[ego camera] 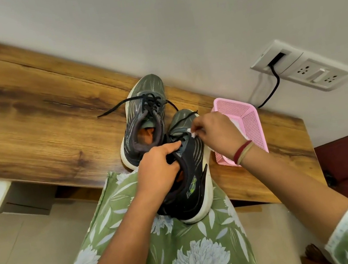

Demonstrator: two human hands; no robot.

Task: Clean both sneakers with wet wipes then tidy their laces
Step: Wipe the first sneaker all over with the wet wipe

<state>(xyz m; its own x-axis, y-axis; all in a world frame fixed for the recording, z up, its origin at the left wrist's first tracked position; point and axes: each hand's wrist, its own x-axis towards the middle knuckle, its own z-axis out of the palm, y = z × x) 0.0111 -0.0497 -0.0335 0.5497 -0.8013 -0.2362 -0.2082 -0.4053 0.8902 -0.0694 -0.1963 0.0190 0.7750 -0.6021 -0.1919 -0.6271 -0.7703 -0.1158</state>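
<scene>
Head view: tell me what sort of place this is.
Probably a room in a home: a wood-grain table stands against a plain wall, a wall socket panel has a black cable running from it, and the tiled floor looks domestic.

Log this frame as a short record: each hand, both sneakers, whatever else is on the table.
holding: left hand grips the collar of the dark grey white-soled sneaker, heel toward the person
wiping: right hand pinches a small white wipe against that sneaker's laced upper
other shoe: matching grey sneaker lies on the brown wooden table, laces untied
nearby: pink perforated plastic basket on the table, beside the right hand
</scene>
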